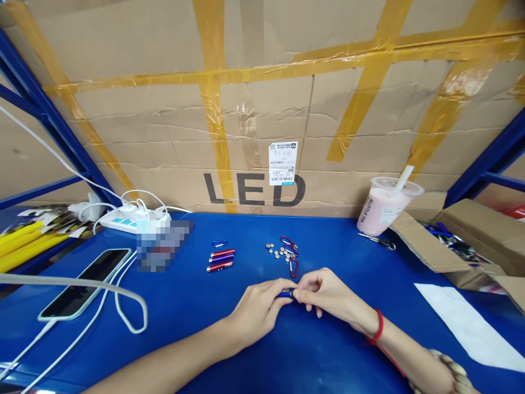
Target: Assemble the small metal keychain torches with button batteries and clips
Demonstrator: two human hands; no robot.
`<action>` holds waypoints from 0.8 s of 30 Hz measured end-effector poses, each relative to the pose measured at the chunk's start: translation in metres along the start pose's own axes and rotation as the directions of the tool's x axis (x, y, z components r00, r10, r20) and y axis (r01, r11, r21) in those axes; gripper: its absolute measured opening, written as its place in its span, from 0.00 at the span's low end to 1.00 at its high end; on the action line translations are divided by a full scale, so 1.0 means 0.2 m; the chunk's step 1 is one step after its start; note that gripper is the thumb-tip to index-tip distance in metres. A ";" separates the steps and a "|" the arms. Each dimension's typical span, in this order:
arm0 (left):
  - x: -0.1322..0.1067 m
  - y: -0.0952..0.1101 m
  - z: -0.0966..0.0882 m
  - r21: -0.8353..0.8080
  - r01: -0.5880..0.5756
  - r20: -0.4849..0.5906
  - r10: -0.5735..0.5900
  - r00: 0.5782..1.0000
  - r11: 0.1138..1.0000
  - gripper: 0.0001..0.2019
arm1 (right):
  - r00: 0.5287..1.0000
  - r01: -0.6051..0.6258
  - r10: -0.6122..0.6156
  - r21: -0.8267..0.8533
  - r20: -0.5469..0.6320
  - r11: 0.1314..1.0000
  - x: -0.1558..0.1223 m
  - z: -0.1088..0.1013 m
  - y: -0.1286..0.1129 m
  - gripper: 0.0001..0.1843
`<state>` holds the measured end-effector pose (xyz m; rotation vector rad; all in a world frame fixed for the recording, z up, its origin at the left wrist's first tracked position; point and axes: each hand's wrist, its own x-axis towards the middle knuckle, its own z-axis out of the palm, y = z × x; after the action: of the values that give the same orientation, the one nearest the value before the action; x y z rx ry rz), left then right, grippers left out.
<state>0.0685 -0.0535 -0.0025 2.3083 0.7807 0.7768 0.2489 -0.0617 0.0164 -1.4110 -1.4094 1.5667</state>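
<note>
Between my two hands is a small blue mini flashlight [284,294], lying roughly level above the blue table. My left hand [258,306] is closed around its body. At its dark right end, the fingers of my right hand [322,293] pinch it; the exact part they grip is partly hidden. Just beyond my hands lie several button cells [282,254] in a loose group. Red carabiner clips [293,267] rest beside them. Farther left, red and purple mini flashlights [221,256] lie side by side, with a blue carabiner clip [219,244] behind them.
On the left are a phone [88,284] with white cables and a power strip [123,219]. To the right stand a cup of pink drink [385,208], a pen [375,239], an open carton [471,235] and white paper [467,325]. A large taped cardboard box [164,137] backs the table.
</note>
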 end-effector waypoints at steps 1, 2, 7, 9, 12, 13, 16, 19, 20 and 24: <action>0.00 0.00 0.00 -0.014 0.009 -0.008 -0.009 1.000 1.000 0.11 | 1.000 0.007 -0.007 -0.015 -0.007 1.000 0.00 -0.01 0.00 0.19; 0.00 0.00 0.00 -0.027 0.019 -0.014 -0.019 1.000 0.999 0.10 | 1.000 0.017 -0.017 -0.031 -0.016 0.999 0.01 -0.01 0.00 0.19; 0.02 -0.01 0.01 -0.096 0.117 -0.031 -0.121 0.992 0.988 0.08 | 0.985 0.116 -0.134 -0.154 -0.111 0.981 0.01 -0.02 0.00 0.18; 0.02 -0.01 0.01 -0.121 0.171 -0.026 -0.175 0.984 0.978 0.08 | 0.957 0.192 -0.227 -0.192 -0.182 0.962 0.01 -0.02 -0.01 0.17; 0.03 -0.01 0.01 -0.134 0.224 -0.024 -0.229 0.973 0.965 0.09 | 0.919 0.256 -0.303 -0.203 -0.251 0.945 0.00 -0.02 -0.02 0.18; 0.03 -0.02 0.01 -0.136 0.232 -0.028 -0.238 0.971 0.963 0.09 | 0.914 0.261 -0.309 -0.203 -0.262 0.944 0.00 -0.02 -0.03 0.18; 0.03 -0.02 0.01 -0.149 0.244 -0.050 -0.254 0.966 0.958 0.09 | 0.903 0.268 -0.322 -0.213 -0.284 0.940 0.00 -0.03 -0.02 0.20; 0.04 -0.01 0.00 -0.171 0.257 -0.081 -0.274 0.958 0.951 0.10 | 0.898 0.269 -0.329 -0.228 -0.291 0.936 0.01 -0.03 -0.01 0.21; 0.04 -0.01 -0.01 -0.178 0.262 -0.090 -0.281 0.955 0.948 0.10 | 0.900 0.269 -0.329 -0.228 -0.287 0.936 0.01 -0.02 -0.01 0.21; 0.05 0.01 -0.02 -0.186 0.265 -0.117 -0.289 0.950 0.946 0.10 | 0.910 0.276 -0.330 -0.227 -0.253 0.934 0.00 0.00 -0.01 0.19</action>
<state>0.0731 -0.0470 0.0041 1.9551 1.0374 0.8493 0.2481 -0.0620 0.0175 -1.3786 -1.5380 1.0094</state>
